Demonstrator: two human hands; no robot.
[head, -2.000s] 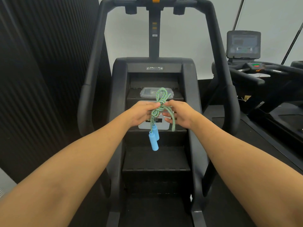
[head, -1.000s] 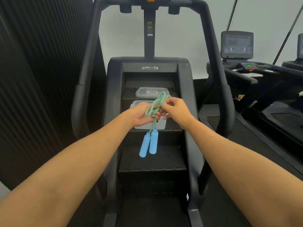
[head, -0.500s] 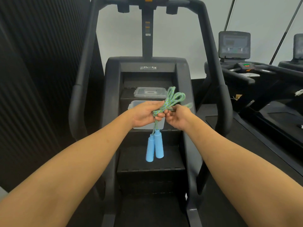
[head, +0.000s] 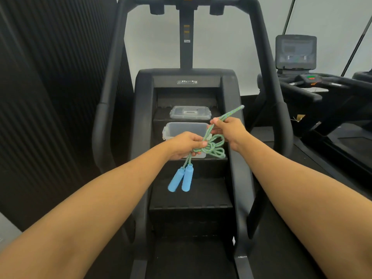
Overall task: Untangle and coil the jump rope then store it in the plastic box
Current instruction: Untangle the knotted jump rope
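A green braided jump rope hangs tangled between my hands, several loops bunched just right of my left hand. That hand grips the rope where its two blue handles dangle side by side below. My right hand pinches a doubled strand and holds it up to the right, its end sticking out past the fingers. Behind my hands, an open clear plastic box sits on a step, partly hidden by them. Its clear lid lies on the step above.
The steps belong to a black stair-climber machine with tall side rails close on both sides. A dark ribbed wall runs along the left. A treadmill with a console stands to the right.
My right hand has pulled a doubled strand out of the bundle, up and to the right. The loops that stood above my hands now hang lower, beside my left hand.
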